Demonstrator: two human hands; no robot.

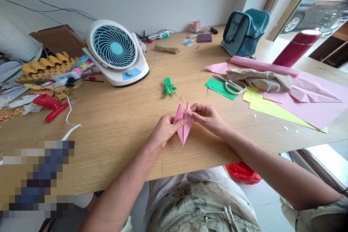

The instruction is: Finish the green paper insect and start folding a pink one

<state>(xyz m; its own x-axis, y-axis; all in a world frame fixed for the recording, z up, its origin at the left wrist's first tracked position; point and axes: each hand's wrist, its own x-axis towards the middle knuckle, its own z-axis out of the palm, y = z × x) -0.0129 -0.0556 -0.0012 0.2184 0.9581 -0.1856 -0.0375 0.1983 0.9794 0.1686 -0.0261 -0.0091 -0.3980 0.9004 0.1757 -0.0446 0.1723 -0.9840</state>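
Note:
A folded pink paper figure (184, 127), pointed at the bottom with two tips at the top, stands over the wooden table (122, 116). My left hand (165, 127) pinches its left side with thumb and fingers. My right hand (206, 115) pinches the upper right tip. Both hands are closed on the paper.
A green folded paper insect (168, 87) lies just beyond the hands. Farther right are scissors (233, 85) on green paper (217, 87), pink sheets (312, 98), yellow sheets (272, 108) and a cloth (261, 79). A white desk fan (115, 52), a teal bag (243, 30) and a red bottle (296, 47) stand behind.

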